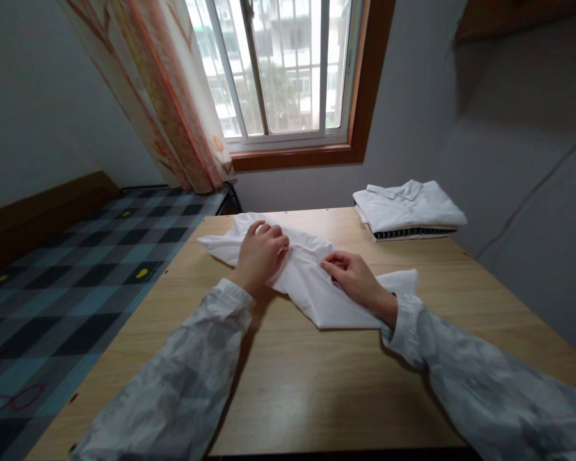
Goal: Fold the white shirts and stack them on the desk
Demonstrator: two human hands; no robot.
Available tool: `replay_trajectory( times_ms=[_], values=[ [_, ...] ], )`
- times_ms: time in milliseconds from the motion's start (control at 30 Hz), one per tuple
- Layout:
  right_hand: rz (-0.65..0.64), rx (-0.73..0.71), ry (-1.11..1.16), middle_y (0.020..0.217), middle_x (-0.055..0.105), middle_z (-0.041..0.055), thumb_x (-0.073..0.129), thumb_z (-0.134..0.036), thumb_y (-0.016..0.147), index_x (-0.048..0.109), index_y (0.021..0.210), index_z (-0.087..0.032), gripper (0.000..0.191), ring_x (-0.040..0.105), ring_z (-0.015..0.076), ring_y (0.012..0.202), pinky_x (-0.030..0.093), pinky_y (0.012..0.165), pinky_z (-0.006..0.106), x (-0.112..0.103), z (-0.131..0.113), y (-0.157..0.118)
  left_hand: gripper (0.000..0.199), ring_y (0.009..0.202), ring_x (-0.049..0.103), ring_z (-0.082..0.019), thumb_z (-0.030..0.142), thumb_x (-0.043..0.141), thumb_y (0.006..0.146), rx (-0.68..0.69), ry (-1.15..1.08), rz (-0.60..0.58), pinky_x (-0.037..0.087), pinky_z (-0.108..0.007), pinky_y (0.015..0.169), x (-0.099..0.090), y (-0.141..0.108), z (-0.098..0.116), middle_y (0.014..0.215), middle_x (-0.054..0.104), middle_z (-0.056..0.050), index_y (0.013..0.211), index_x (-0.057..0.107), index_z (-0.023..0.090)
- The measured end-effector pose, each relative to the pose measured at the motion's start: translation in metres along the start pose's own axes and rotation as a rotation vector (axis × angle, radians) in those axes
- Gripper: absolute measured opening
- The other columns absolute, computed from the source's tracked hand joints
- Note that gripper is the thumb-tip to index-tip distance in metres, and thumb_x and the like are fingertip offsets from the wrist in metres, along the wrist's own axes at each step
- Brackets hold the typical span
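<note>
A crumpled white shirt [312,275] lies spread at an angle over the middle of the wooden table. My left hand [264,250] rests over its upper left part, fingers curled in against the cloth; the fingertips are partly hidden behind the hand. On the right side of the shirt, my right hand [352,275] pinches the fabric between thumb and forefinger. Between the two hands runs a raised fold in the cloth. One corner of the shirt pokes out beyond my right wrist.
A stack of folded clothes [408,208], a white collared one on top, sits at the table's back right corner. The wooden table [336,397] stands beside a bed with a checked cover [91,275]. Behind are a window [288,77] and a patterned curtain [168,96].
</note>
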State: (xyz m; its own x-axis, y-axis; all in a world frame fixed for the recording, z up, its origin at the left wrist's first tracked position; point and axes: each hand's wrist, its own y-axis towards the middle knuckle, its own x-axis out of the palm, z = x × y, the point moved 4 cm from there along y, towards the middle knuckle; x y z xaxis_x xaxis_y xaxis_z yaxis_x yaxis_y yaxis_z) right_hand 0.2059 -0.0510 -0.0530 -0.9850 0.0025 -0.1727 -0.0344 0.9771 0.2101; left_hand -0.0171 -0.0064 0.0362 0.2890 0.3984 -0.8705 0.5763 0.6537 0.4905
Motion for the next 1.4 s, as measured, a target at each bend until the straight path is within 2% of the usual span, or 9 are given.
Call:
replay_trajectory(
  times_ms=[67,133,333,567,733,933,1067,1200,1400],
  values=[
    [0.036,0.054,0.123,0.068,0.066,-0.0015,0.081,-0.058,0.085,0.075,0.087,-0.021,0.038,0.054,0.015,0.056,0.039,0.05,0.027,0.0,0.003,0.002,0.009,0.113,0.065,-0.033,0.023,0.068,0.097,-0.088,-0.014,0.157,0.044,-0.05,0.105,-0.003,-0.004,0.018,0.12,0.073,-0.015,0.102,0.075,0.023],
    [0.061,0.042,0.177,0.072,0.068,-0.0006,0.082,-0.061,0.082,0.074,0.086,-0.021,0.042,0.055,0.0153,0.06,0.042,0.053,0.027,-0.001,0.003,0.003,0.013,0.104,0.065,-0.03,0.034,0.067,0.101,-0.152,-0.129,0.196,0.048,-0.044,0.095,0.001,-0.01,0.037,0.11,0.072,-0.013,0.1,0.071,0.022],
    [0.028,-0.001,0.206,0.082,0.074,0.0019,0.083,-0.059,0.081,0.078,0.088,-0.02,0.04,0.062,0.0174,0.072,0.051,0.067,0.029,0.002,0.002,0.005,0.035,0.071,0.061,-0.018,0.052,0.069,0.101,-0.298,-0.556,-0.024,0.044,-0.031,0.068,0.034,-0.024,0.065,0.08,0.069,-0.003,0.085,0.067,0.021],
    [-0.007,-0.007,0.188,0.083,0.075,0.003,0.085,-0.062,0.08,0.078,0.089,-0.02,0.044,0.064,0.0175,0.073,0.051,0.065,0.029,0.003,0.003,0.005,0.013,0.074,0.066,-0.018,0.028,0.069,0.097,-0.241,-0.628,-0.034,0.049,-0.03,0.071,0.037,-0.025,0.065,0.085,0.077,-0.003,0.093,0.08,0.022],
    [0.008,0.055,0.199,0.067,0.067,-0.0011,0.088,-0.064,0.077,0.076,0.087,-0.02,0.046,0.055,0.0135,0.054,0.044,0.051,0.027,0.001,0.0,0.002,0.019,0.083,0.071,-0.02,0.033,0.066,0.104,-0.123,-0.652,-0.001,0.054,-0.033,0.08,0.036,-0.028,0.062,0.098,0.08,-0.007,0.098,0.081,0.023],
    [0.021,0.023,0.144,0.069,0.07,0.001,0.087,-0.057,0.078,0.076,0.084,-0.02,0.039,0.06,0.0154,0.058,0.049,0.053,0.028,-0.001,-0.003,0.001,0.026,0.102,0.074,-0.024,0.037,0.06,0.11,-0.044,-0.73,0.039,0.058,-0.037,0.092,0.036,-0.032,0.059,0.111,0.081,-0.011,0.107,0.081,0.023],
    [0.096,0.08,0.146,0.062,0.066,-0.0002,0.089,-0.059,0.071,0.07,0.073,-0.02,0.043,0.058,0.015,0.057,0.048,0.054,0.027,-0.003,0.004,0.006,0.024,0.109,0.075,-0.025,0.037,0.06,0.11,-0.003,-0.726,0.076,0.058,-0.038,0.098,0.027,-0.03,0.063,0.118,0.08,-0.012,0.114,0.08,0.024],
    [0.177,0.078,0.206,0.077,0.071,0.0014,0.089,-0.063,0.072,0.073,0.084,-0.02,0.047,0.064,0.0157,0.063,0.056,0.06,0.029,-0.014,0.006,0.012,0.026,0.1,0.073,-0.023,0.04,0.059,0.111,-0.041,-0.664,0.114,0.057,-0.035,0.092,0.023,-0.027,0.059,0.109,0.078,-0.01,0.112,0.078,0.022],
    [0.381,-0.038,0.158,0.081,0.07,0.0007,0.082,-0.068,0.082,0.07,0.096,-0.021,0.05,0.064,0.0147,0.058,0.056,0.056,0.028,-0.05,0.005,0.025,0.026,0.091,0.071,-0.02,0.04,0.054,0.112,-0.091,-0.457,0.068,0.052,-0.029,0.082,0.026,-0.021,0.021,0.105,0.076,-0.005,0.111,0.074,0.023]
  ],
)
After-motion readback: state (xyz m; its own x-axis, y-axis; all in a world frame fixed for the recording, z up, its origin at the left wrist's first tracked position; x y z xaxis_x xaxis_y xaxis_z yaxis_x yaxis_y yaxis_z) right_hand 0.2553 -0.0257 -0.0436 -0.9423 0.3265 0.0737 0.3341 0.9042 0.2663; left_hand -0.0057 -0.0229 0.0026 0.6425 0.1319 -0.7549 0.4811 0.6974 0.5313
